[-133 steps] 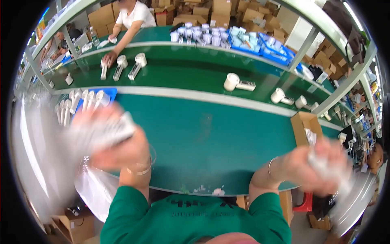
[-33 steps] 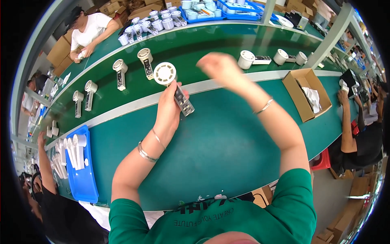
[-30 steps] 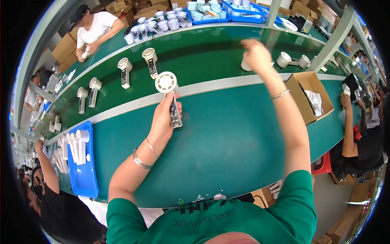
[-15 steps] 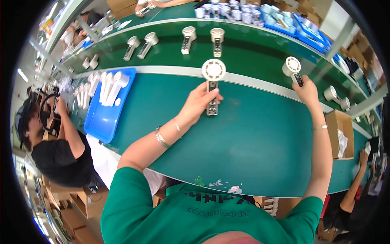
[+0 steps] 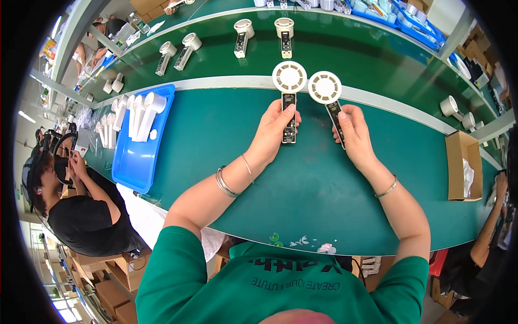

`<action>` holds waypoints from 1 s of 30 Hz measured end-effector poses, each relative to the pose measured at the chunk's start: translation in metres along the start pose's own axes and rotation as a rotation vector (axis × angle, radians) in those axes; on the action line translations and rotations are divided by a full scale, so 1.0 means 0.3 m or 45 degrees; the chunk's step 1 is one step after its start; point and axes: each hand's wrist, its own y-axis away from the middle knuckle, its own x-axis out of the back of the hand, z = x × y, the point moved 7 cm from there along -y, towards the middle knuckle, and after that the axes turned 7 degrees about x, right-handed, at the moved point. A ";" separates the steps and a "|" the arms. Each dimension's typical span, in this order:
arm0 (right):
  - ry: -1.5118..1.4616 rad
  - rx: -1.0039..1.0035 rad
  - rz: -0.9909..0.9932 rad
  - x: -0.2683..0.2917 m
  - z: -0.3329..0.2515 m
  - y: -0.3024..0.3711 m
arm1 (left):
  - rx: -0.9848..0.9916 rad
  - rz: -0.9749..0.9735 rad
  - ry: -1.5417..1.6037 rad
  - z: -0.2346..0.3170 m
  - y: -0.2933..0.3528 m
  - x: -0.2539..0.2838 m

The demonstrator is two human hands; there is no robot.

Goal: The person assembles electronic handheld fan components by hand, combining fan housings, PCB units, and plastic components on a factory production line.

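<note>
My left hand (image 5: 273,134) grips the dark circuit-board handle of a small white hand fan half (image 5: 289,78), its round grille head pointing away from me. My right hand (image 5: 353,136) holds a second, matching fan half (image 5: 325,88) by its handle. Both fans sit side by side above the green table (image 5: 226,135), heads nearly touching, close to the pale strip along the conveyor's near edge.
A blue tray (image 5: 136,156) of white fan shells lies at my left. More fan units (image 5: 240,36) stand on the green conveyor beyond. A cardboard box (image 5: 463,164) sits at the right. A person in black (image 5: 81,216) sits at my left; another works far right.
My right hand has brought a second fan from the far right in beside the one in my left hand. The view has also swung so both fans are centred.
</note>
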 end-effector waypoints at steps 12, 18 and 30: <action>-0.267 -0.146 0.064 -0.001 0.022 0.013 | -0.025 0.000 -0.010 0.001 0.006 -0.007; -0.307 -0.144 0.052 0.003 0.022 0.014 | -0.056 -0.008 -0.028 0.003 0.002 -0.004; -0.285 -0.125 0.065 0.005 0.010 0.020 | -0.054 -0.027 0.008 0.002 0.000 -0.004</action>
